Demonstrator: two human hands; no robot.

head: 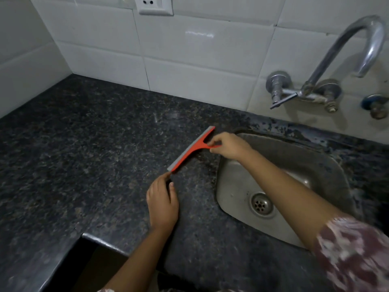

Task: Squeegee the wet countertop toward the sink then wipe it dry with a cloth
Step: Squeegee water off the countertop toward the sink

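Fingertips (215,140) of the right hand (229,145) are curled in and pinching the thin red handle of the squeegee (189,152), just right of centre frame. The end of that handle is hidden inside the hand, so only a short red stub shows. From the grip, the handle runs left into the middle of the blade. The blade's long axis slants from lower left up to upper right. The grey rubber strip lines its upper-left edge, facing away from the sink (231,186), while the handle points right, back at the sink.

The whole blade lies to the left of the right hand, down on the dark speckled countertop (84,144), close beside the sink's left rim. I cannot tell whether the strip sits flat or tipped.

Below it, the left hand (162,203) reaches up with its fingers straight. One fingertip touches the blade's lower end, the thumb sits apart on the right, and nothing is clasped.

The right forearm crosses over the steel bowl, just above the drain (261,204). Its patterned sleeve (353,249) is smeared with blur at lower right and cut off by the frame. The left forearm leaves through the bottom edge. A curved tap (357,39) stands upper right on the white tiles (189,49), and a socket (155,5) is clipped by the top edge. In this dim light any water on the stone is hard to make out.
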